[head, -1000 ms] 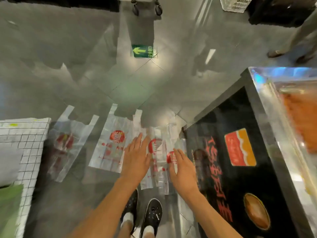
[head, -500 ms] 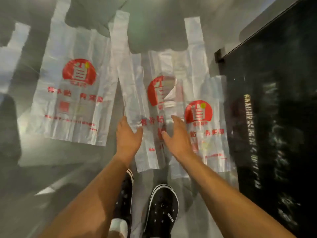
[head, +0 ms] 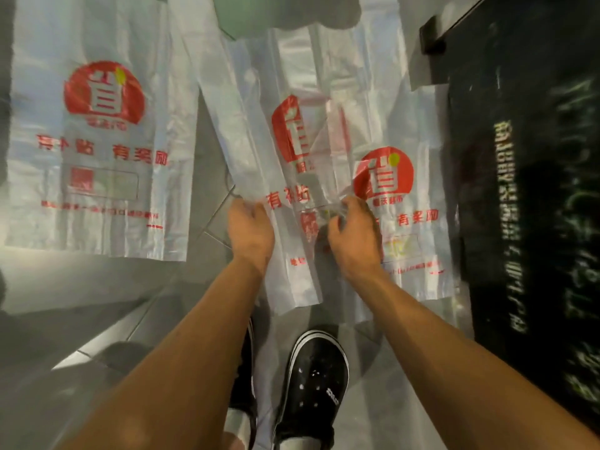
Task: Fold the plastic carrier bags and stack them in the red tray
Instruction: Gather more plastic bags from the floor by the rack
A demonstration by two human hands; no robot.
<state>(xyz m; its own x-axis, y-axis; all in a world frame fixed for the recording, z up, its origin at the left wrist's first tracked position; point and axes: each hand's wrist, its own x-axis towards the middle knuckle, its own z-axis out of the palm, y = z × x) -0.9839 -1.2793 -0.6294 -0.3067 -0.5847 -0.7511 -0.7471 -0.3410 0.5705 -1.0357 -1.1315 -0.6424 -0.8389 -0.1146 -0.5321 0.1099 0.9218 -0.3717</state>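
A single head-worn, wide-angle view looks steeply down from above, almost straight at the floor (head: 97, 319) in front of the person's shoes (head: 313, 384). It sits close: both forearms reach up from the bottom edge and the hands lie near frame centre. Flat carrier bags (head: 97, 141) fill the upper half, and a dark cabinet (head: 519, 157) runs along the right edge. Straight lines bend toward the borders.

The carrier bags are showing translucent white, each printed with a red round logo and red lettering: one bag (head: 97, 141) at nine o'clock, a creased one (head: 285, 164) at centre, another (head: 399, 196) at three o'clock. The floor (head: 81, 319) is gleaming grey, and the shoes (head: 315, 381) are showing black with white rims.
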